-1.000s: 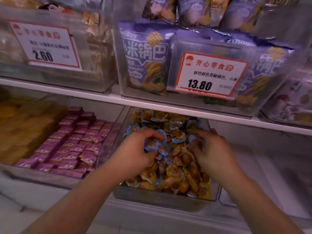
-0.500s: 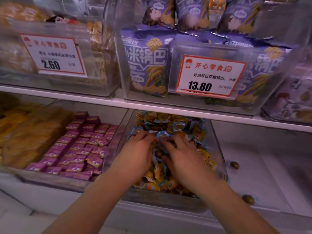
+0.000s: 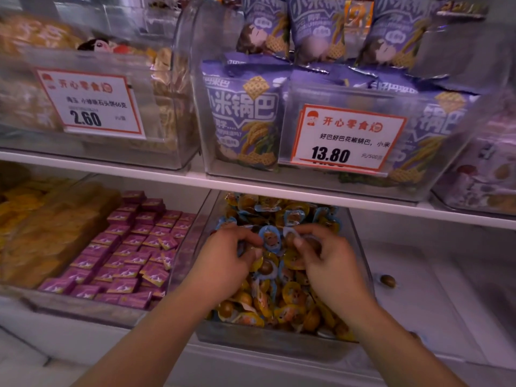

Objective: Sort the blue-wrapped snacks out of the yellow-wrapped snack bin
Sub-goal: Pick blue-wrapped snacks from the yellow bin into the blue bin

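Note:
A clear bin (image 3: 279, 346) on the lower shelf holds a heap of round yellow-wrapped snacks (image 3: 290, 297) with blue-wrapped snacks (image 3: 293, 216) mixed in, mostly toward the back. Both my hands are in the bin over the middle of the heap. My left hand (image 3: 223, 261) has its fingers curled round a small bunch of wrappers, and its thumb touches a blue-wrapped snack (image 3: 269, 240) that stands up between my hands. My right hand (image 3: 332, 261) pinches a snack with a pale blue rim (image 3: 290, 234) between thumb and fingers. What lies in my palms is hidden.
The upper shelf's edge (image 3: 279, 188) hangs low over the bin's back. A bin of purple boxes (image 3: 134, 247) stands to the left, yellow packs (image 3: 42, 219) beyond it. Two loose brown snacks (image 3: 388, 281) lie on the white shelf to the right. Purple bags (image 3: 245, 113) sit above.
My right hand has come left from the bin's right side to meet my left hand. Both now work at one blue-wrapped snack in the middle of the heap.

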Tool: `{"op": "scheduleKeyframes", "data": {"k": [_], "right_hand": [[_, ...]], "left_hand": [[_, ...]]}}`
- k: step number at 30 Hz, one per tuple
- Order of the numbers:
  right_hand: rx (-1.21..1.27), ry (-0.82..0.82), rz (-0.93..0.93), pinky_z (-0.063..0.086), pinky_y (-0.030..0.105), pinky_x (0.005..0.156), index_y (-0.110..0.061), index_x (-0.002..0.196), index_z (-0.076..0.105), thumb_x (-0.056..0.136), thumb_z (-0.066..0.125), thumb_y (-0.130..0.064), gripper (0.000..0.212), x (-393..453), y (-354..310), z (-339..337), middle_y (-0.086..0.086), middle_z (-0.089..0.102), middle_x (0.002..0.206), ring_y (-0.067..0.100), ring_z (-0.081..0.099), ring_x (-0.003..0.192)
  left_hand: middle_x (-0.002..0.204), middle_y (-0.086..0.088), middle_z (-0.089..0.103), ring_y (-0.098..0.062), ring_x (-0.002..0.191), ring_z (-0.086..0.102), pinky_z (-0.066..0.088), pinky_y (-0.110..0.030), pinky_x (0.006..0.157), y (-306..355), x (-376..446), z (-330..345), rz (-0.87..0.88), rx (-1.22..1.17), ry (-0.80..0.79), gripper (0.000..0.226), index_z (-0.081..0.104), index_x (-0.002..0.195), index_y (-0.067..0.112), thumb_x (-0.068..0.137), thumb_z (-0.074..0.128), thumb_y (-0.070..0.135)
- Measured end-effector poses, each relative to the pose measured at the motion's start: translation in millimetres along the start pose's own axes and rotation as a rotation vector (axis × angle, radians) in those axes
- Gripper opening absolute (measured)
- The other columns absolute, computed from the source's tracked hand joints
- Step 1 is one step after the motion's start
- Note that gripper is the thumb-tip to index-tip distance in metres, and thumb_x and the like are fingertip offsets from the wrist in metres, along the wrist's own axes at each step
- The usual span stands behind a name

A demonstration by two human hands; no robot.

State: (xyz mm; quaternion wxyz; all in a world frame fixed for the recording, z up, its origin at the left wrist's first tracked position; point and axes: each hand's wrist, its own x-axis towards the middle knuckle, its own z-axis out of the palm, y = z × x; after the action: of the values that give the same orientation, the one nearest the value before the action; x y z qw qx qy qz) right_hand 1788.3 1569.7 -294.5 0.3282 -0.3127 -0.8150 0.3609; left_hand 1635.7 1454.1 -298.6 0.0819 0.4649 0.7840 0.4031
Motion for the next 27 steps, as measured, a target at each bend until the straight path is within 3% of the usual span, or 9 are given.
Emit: {"op": "scheduleKeyframes", "data": {"k": [2,5,7,10,13,16,19,23,27], "right_hand": [[0.091,0.067,0.043,0.049,0.008,0.068,-0.043,0.098,0.064,0.095,0.061,-0.029,0.014,-2,-5,-6,-0.021,0.07,0.094,-0.005,0.064,0.09],[0.117,0.074,0.009,0.045,0.004,0.064,-0.042,0.1,0.065,0.096,0.06,-0.027,0.016,-9,-12,-9,-0.022,0.07,0.092,-0.01,0.062,0.087],[0.111,0.049,-0.008,0.045,0.005,0.062,-0.044,0.095,0.063,0.096,0.06,-0.025,0.019,-14,-14,-7,-0.023,0.069,0.086,-0.009,0.063,0.083],[0.141,-0.002,0.021,0.054,0.019,0.068,-0.039,0.097,0.066,0.097,0.06,-0.022,0.018,-19,-11,-3,-0.019,0.07,0.086,0.0,0.066,0.081],[0.267,-0.033,0.079,0.056,0.018,0.064,-0.035,0.094,0.066,0.097,0.058,-0.014,0.022,-20,-12,-2,-0.025,0.07,0.087,0.003,0.07,0.078],[0.48,-0.024,0.214,0.061,0.03,0.061,-0.022,0.096,0.069,0.098,0.056,-0.01,0.018,-17,-12,-3,-0.003,0.075,0.087,0.017,0.074,0.077],[0.613,-0.019,0.303,0.06,0.033,0.059,-0.014,0.101,0.068,0.099,0.055,-0.012,0.014,-13,-12,-5,0.008,0.076,0.088,0.026,0.075,0.076],[0.655,-0.025,0.34,0.059,0.03,0.058,-0.016,0.098,0.068,0.099,0.055,-0.013,0.014,-12,-12,-4,0.005,0.076,0.085,0.026,0.075,0.076],[0.661,-0.027,0.35,0.059,0.03,0.058,-0.015,0.098,0.069,0.098,0.057,-0.014,0.012,-13,-13,-3,0.005,0.076,0.086,0.026,0.074,0.077]], "left_hand": [[0.094,0.012,0.063,-0.002,0.088,0.06,0.047,-0.023,0.08,-1,-1,1,-0.008,0.035,-0.035,0.021,0.071,0.109,0.026,0.089,0.068,0.021],[0.116,0.0,0.063,-0.02,0.107,0.06,0.048,-0.03,0.091,-2,0,8,-0.009,0.217,-0.054,0.024,0.068,0.117,0.022,0.097,0.055,0.024],[0.125,-0.004,0.054,-0.025,0.109,0.059,0.045,-0.031,0.089,0,1,10,-0.022,0.269,-0.04,0.024,0.066,0.118,0.023,0.098,0.054,0.031],[0.135,-0.004,0.041,-0.027,0.113,0.057,0.045,-0.034,0.093,1,2,12,-0.039,0.358,-0.076,0.038,0.056,0.129,0.025,0.093,0.061,0.036],[0.128,0.001,0.046,-0.022,0.112,0.058,0.046,-0.032,0.093,3,5,8,-0.025,0.402,-0.156,0.044,0.058,0.127,0.026,0.087,0.069,0.039],[0.113,0.004,0.057,-0.015,0.101,0.061,0.049,-0.028,0.087,2,6,1,-0.087,0.259,-0.229,0.052,0.06,0.126,0.029,0.079,0.077,0.043],[0.092,0.01,0.06,-0.005,0.083,0.062,0.052,-0.027,0.074,2,5,-4,-0.141,0.113,-0.219,0.042,0.063,0.108,0.034,0.072,0.083,0.041],[0.093,0.012,0.065,-0.002,0.085,0.062,0.053,-0.027,0.075,3,4,1,-0.101,0.038,-0.216,0.029,0.06,0.097,0.031,0.077,0.078,0.042],[0.089,0.008,0.065,-0.007,0.083,0.064,0.054,-0.031,0.078,4,2,2,-0.131,-0.099,-0.207,0.036,0.058,0.098,0.031,0.073,0.084,0.034]]}}
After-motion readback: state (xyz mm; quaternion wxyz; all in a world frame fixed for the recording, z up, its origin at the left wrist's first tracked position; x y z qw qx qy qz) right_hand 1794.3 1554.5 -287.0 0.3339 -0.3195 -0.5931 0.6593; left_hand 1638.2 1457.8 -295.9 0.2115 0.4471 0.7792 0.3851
